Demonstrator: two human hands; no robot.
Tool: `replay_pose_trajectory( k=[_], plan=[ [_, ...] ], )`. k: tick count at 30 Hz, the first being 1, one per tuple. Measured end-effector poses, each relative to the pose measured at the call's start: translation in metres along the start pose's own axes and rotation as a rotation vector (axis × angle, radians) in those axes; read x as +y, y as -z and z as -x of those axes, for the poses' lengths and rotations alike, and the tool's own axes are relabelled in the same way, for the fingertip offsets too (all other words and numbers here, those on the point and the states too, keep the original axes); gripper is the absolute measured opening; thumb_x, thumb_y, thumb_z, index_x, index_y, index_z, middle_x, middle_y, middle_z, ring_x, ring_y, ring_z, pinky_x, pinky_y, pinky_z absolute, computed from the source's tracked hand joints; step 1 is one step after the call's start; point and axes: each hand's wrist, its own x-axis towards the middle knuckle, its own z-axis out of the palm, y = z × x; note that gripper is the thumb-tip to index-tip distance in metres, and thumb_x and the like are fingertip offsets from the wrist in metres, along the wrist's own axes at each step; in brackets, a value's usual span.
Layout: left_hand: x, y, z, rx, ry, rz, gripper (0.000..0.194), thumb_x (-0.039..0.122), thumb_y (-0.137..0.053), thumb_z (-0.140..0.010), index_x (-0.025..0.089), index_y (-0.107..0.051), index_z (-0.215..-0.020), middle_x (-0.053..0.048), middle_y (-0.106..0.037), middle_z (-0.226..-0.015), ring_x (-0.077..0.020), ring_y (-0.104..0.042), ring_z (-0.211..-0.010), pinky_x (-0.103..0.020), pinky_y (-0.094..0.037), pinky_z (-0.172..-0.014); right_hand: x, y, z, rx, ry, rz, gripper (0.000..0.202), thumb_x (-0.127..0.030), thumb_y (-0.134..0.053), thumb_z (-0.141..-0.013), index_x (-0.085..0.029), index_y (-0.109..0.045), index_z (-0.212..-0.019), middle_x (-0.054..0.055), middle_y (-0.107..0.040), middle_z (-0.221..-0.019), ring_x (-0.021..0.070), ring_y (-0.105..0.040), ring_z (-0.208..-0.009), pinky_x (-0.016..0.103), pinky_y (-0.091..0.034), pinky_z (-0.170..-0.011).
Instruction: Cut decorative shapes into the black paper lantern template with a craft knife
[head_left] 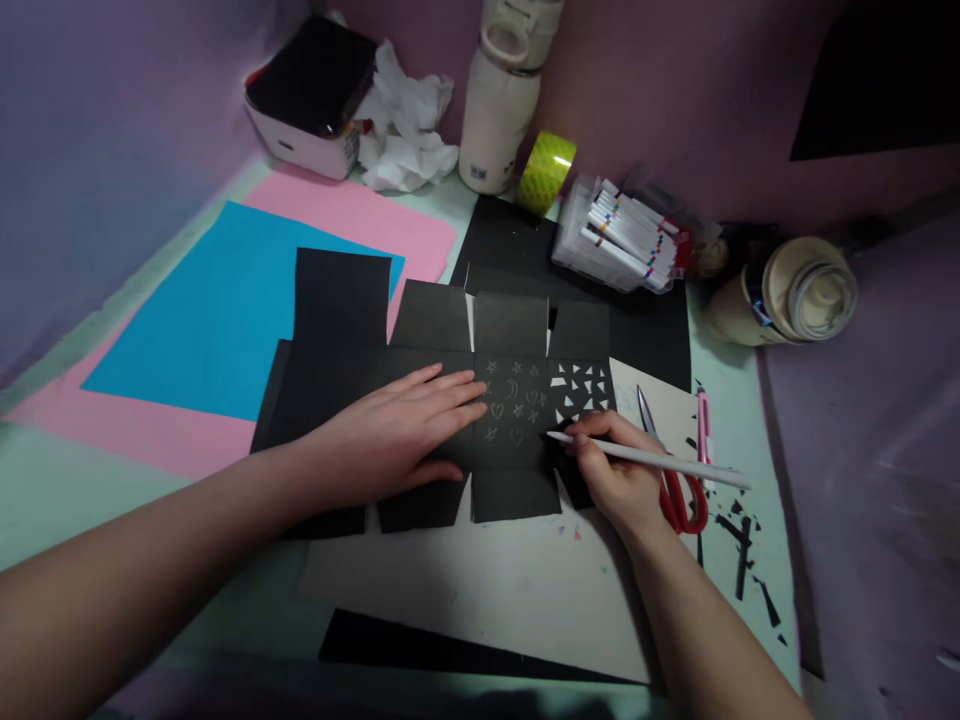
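so the right hand (pixel 619 480), right of center in the frame, has its thumb and fingers pinched around a white pen (pixel 675 462). the tip sits right at the black card (pixel 517 490), though i can't tell if it's actually touching. the left hand (pixel 409 430) lies flat on the same card near the middle of the frame, palm down, fingers slightly spread and not gripping anything.

the card takes up the center, with flaps along its top and bottom edges. pale outlines of stars, hearts and a moon show on the panel between the hands, and the next panel to the right has a bunch of little angular holes.

just past the right hand there's a pair of red-handled scissors (pixel 703 512), then a pink cutter (pixel 703 425) and some black scraps (pixel 742 560) at lower right. a whitish sheet (pixel 465 590) pokes out under the card at bottom center.

farther out, a blue sheet (pixel 195 310) lies on pink paper (pixel 420 225) at left, crumpled tissue (pixel 405 120) and a bottle (pixel 499 120) are up top, and yellow tape (pixel 546 172) sits beside a box of markers (pixel 630 235) at upper right.
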Motion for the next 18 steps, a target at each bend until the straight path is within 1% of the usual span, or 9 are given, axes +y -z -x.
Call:
replay_pose_trajectory(
  k=[4, 8, 13, 18],
  plan=[
    [-0.0008, -0.0007, 0.001, 0.009, -0.007, -0.007, 0.064, 0.052, -0.056, -0.093, 0.017, -0.041, -0.144, -0.009, -0.036, -0.156, -0.0225, -0.028, -0.147, -0.041, -0.013, -0.123, 0.0003, -0.0013, -0.0008, -0.038, -0.006, 0.044, 0.01, -0.017, -0.058, -0.08, -0.02, -0.064, -0.072, -0.001, -0.066, -0.064, 0.0135, -0.061, -0.058, 0.024, -0.046, -0.052],
    [-0.0012, -0.0007, 0.0005, 0.015, -0.01, 0.004, 0.063, 0.052, -0.054, -0.093, 0.018, -0.041, -0.145, -0.009, -0.036, -0.156, -0.0225, -0.028, -0.147, -0.041, -0.013, -0.123, -0.0006, -0.0016, -0.0011, -0.067, -0.002, 0.064, 0.01, -0.018, -0.058, -0.08, -0.02, -0.064, -0.073, -0.001, -0.067, -0.066, 0.0135, -0.062, -0.058, 0.025, -0.047, -0.053],
    [-0.0007, -0.0004, -0.0004, -0.006, -0.005, -0.022, 0.064, 0.052, -0.056, -0.093, 0.017, -0.042, -0.144, -0.009, -0.036, -0.156, -0.0227, -0.026, -0.147, -0.041, -0.013, -0.123, -0.0017, -0.0022, -0.0013, -0.078, 0.012, 0.066, 0.01, -0.017, -0.058, -0.08, -0.02, -0.064, -0.072, 0.0, -0.069, -0.068, 0.0135, -0.063, -0.061, 0.024, -0.047, -0.054],
    [-0.0006, -0.0005, -0.0004, 0.003, -0.005, -0.021, 0.065, 0.052, -0.055, -0.093, 0.017, -0.041, -0.145, -0.008, -0.035, -0.156, -0.0223, -0.026, -0.147, -0.04, -0.012, -0.123, -0.0012, -0.0024, -0.0009, -0.081, 0.004, 0.064, 0.011, -0.017, -0.059, -0.081, -0.02, -0.064, -0.073, -0.001, -0.069, -0.069, 0.0137, -0.063, -0.062, 0.025, -0.048, -0.056]
  ],
)
